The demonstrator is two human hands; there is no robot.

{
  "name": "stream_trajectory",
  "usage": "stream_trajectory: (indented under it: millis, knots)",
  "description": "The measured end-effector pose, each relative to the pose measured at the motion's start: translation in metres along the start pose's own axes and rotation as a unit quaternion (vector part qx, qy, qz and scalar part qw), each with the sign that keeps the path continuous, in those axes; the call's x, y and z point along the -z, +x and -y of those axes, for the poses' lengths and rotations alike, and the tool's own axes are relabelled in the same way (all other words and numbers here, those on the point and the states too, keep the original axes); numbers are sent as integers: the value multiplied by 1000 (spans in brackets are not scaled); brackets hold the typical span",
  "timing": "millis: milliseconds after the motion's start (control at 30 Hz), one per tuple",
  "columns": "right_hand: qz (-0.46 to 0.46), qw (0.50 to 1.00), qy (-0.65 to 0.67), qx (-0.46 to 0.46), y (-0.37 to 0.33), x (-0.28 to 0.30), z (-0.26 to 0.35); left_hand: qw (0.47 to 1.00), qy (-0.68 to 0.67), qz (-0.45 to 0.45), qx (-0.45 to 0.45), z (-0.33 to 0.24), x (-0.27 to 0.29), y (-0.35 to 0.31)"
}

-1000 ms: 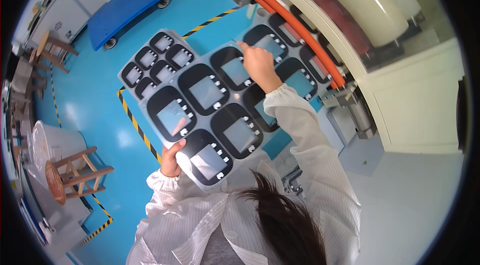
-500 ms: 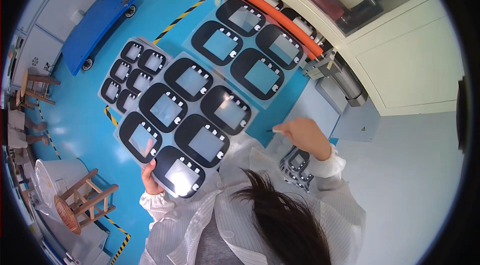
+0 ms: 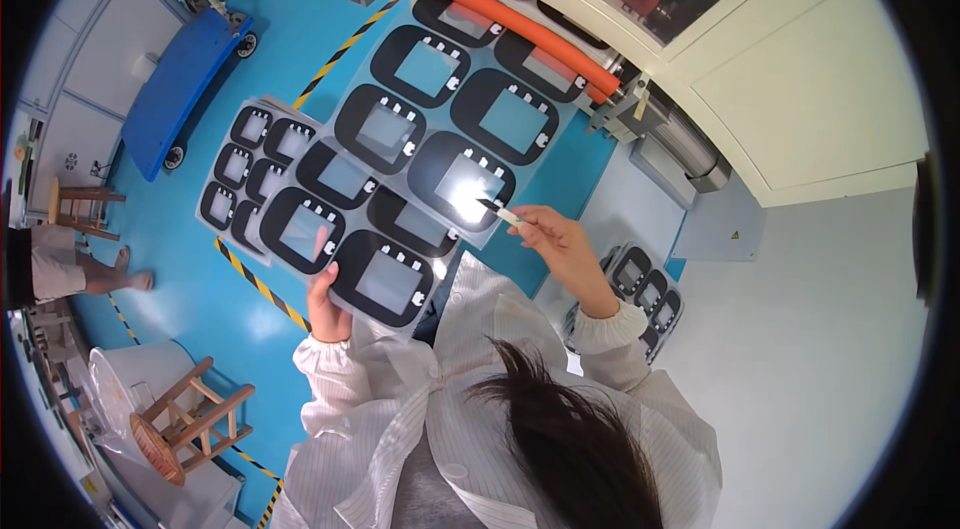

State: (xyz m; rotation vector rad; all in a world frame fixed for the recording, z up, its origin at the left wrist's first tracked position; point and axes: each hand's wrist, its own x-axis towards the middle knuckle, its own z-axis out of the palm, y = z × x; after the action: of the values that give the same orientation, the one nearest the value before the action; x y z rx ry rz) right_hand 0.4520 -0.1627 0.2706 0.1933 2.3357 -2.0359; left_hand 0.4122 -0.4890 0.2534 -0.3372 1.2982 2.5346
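Note:
My left hand (image 3: 330,307) grips the lower left edge of a clear plastic film sheet (image 3: 388,281) printed with several black rounded panels. Each panel has a see-through window and small white marks. Between the fingers of my right hand (image 3: 560,247) is a small white-handled tool with a dark, thin tip (image 3: 503,213), perhaps a craft knife. Its tip lies over the right edge of the printed film, beside a bright glare; I cannot tell if it touches. Beyond the sheet, a longer run of the same film (image 3: 505,114) reaches up to an orange roller (image 3: 490,21).
A stack of similar film sheets (image 3: 236,165) lies to the left, and more film pieces (image 3: 645,289) sit right of my right arm. A cream machine housing (image 3: 770,79) fills the upper right. On the left are a blue cart (image 3: 185,79), a wooden stool (image 3: 190,419) and another person's leg (image 3: 100,277).
My left hand has moved up and right with the sheet, which now overlaps the hanging film. My right hand has come left with the tool to the film's edge.

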Motion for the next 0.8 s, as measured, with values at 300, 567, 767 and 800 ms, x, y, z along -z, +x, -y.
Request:
stream_trajectory:
  millis: [300,567,767,800]
  knots:
    - [66,988,128,-49,-5,-8,26,999,-27,19,12,18,-18,23]
    - [111,979,150,-79,-12,-12,36,997,-56,52,28,30,-27,45]
    - [162,969,153,-110,-9,-14,34,998,-32,-12,61,27,-27,48]
    - [164,969,150,-108,-7,-14,35,999,-14,-3,30,27,-27,44]
